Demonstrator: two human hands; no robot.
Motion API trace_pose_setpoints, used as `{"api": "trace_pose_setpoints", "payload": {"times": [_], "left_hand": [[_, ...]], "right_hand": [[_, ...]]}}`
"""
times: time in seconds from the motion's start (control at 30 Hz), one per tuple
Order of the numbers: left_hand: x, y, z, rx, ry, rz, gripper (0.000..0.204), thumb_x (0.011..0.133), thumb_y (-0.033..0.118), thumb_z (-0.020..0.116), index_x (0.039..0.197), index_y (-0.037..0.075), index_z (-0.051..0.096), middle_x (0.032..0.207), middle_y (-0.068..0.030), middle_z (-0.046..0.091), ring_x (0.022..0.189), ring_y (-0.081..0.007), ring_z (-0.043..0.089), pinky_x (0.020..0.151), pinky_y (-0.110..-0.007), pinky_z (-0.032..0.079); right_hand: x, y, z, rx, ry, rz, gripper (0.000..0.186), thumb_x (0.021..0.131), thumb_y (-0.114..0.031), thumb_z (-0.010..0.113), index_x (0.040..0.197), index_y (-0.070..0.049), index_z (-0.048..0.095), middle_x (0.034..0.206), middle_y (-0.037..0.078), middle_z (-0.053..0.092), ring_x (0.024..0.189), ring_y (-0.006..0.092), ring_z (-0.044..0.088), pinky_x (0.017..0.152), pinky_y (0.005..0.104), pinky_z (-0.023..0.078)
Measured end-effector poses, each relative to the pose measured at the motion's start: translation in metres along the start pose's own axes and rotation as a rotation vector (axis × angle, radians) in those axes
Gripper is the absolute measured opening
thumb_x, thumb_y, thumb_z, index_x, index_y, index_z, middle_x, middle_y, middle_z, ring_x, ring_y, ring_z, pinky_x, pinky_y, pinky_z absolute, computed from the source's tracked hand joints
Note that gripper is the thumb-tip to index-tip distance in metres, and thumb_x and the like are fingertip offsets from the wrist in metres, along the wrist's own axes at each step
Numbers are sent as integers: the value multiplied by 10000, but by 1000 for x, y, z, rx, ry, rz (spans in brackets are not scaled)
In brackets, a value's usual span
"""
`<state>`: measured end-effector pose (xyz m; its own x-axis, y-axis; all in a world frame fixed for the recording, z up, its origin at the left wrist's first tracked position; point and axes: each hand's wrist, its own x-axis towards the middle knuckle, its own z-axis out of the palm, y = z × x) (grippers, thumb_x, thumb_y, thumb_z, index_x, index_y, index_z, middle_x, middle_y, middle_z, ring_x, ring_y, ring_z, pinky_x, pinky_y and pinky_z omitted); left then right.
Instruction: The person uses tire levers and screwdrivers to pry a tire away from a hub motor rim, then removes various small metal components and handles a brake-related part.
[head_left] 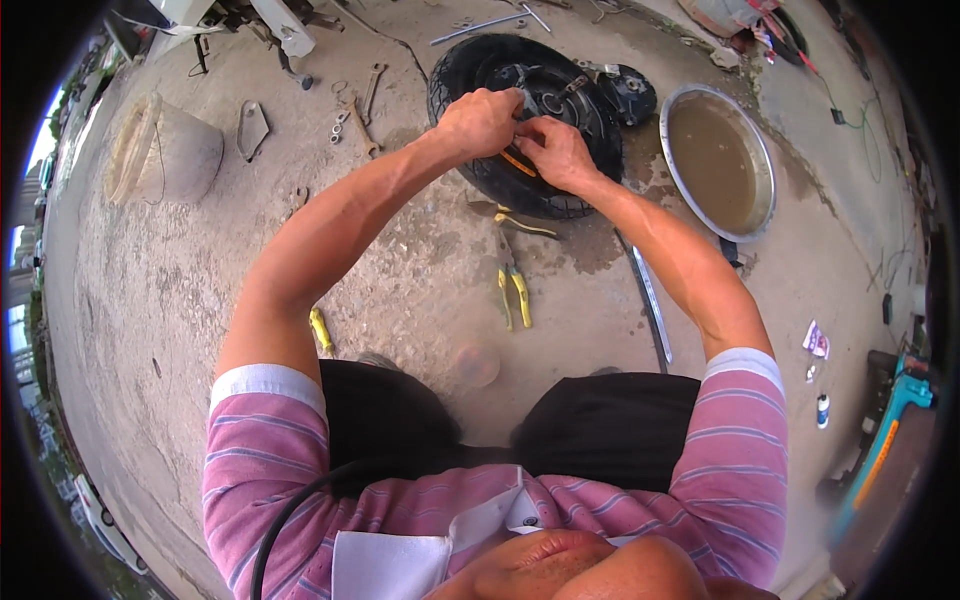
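Note:
A black wheel with its tyre (590,208) lies flat on the concrete in front of me, an orange strip (517,163) showing on its rim. Over the hub, my left hand (482,122) is closed with its fingers bent. Close beside it, my right hand (556,150) pinches with thumb and fingers together. Whatever sits between the fingertips of either hand is hidden. A round dark metal part (630,95) rests against the wheel's right side. Yellow-handled pliers (513,285) lie on the near side of the tyre, beside another yellow-handled tool (527,227).
A metal basin (768,190) of murky water stands right of the wheel. To the left are a whitish bucket (190,150) and several spanners (358,125). A long flat bar (652,305) lies under my right forearm. A small bottle (822,411) is at far right.

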<state>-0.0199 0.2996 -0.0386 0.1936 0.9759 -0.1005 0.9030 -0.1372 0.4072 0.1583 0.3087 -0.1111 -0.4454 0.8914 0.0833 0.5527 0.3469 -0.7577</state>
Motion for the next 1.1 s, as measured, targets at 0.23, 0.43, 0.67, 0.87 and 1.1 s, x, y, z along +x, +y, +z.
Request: {"api": "trace_pose_setpoints", "payload": {"times": [0.23,0.43,0.67,0.87,1.1], "left_hand": [[1,-29,-6,-138,-43,193,209,891,195,681,1060,87,737,983,-168,746,957,-373,714,832,-446,563],[6,-33,7,-28,18,194,190,888,190,689,1016,63,750,1004,-166,752,953,-354,722,856,-436,571],[2,-17,4,14,-13,9,190,898,204,662,1007,79,753,996,-167,754,973,-371,717,872,-461,565],[5,-21,1,-64,38,47,205,875,168,685,1053,91,752,1007,-164,758,976,-355,726,877,-440,569],[7,-31,6,-60,-7,149,211,897,220,671,1040,92,759,1014,-152,757,967,-355,722,858,-427,570]], "right_hand": [[5,-2,4,-2,-13,-18,236,943,-198,722,1110,-32,736,1080,151,715,971,310,719,875,392,557],[6,4,2,-32,-6,-30,244,955,-192,723,1133,-25,728,1055,131,711,930,265,730,838,361,568],[7,3,5,-34,-3,-9,256,959,-200,725,1131,-10,726,1073,135,716,937,259,734,843,361,572],[7,0,4,-64,-12,-13,257,961,-200,722,1132,-8,726,1078,140,718,944,262,736,845,367,575],[7,3,2,-42,-17,-25,247,961,-189,718,1134,-13,727,1073,138,717,942,261,734,843,363,575]]}}
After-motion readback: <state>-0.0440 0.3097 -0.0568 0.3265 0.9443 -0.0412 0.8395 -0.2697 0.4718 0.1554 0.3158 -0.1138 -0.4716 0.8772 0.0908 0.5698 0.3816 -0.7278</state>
